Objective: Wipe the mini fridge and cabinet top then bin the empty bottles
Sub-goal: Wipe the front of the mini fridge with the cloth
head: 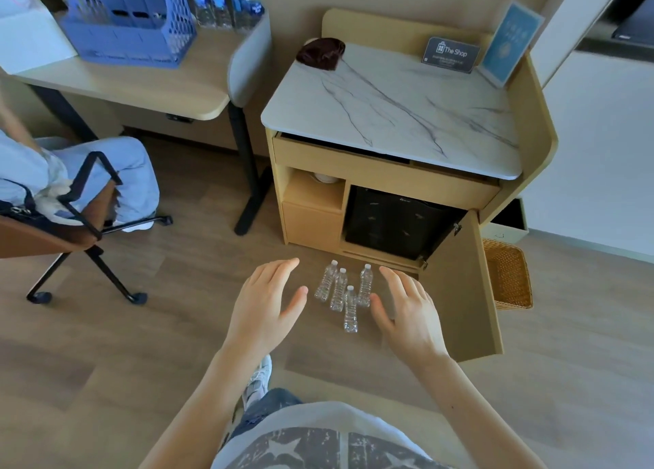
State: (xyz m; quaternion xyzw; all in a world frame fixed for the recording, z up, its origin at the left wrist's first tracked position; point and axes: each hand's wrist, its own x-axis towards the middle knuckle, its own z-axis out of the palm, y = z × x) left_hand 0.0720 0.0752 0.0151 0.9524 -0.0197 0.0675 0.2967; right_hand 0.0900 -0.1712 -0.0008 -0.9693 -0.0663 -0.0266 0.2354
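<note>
Two hands, left (267, 300) and right (407, 313), hover spread and released on either side of four bottles (341, 293), grasping nothing. The bottles stand upright and close together on the floor (177, 327), in front of the cabinet (382, 171); all appear clear and empty, with white caps on.

None of the four is binned yet, so the last step is judged still to do. A dark cloth (320, 53) lies bunched at the back left corner of the marble top (389, 111), apart from both hands. Whether the top has been wiped cannot be told: it looks clean and dry, and bears only the cloth, a small sign (450, 54) and a blue card (509, 40) at the back right.

The cabinet door (463, 288) hangs open to the right, showing the black fridge (393, 221) in the lower compartment; the fridge itself looks shut, and its state of cleaning cannot be read. The small open compartment to its left holds a pale rounded object, too hidden to name.

A wicker basket (508, 274) stands on the floor behind the open door and appears empty as far as it shows; it is judged the likely bin. On the table (141, 82) at left stand a blue file rack (131, 19) and further labelled bottles (226, 3), seemingly full.
</note>
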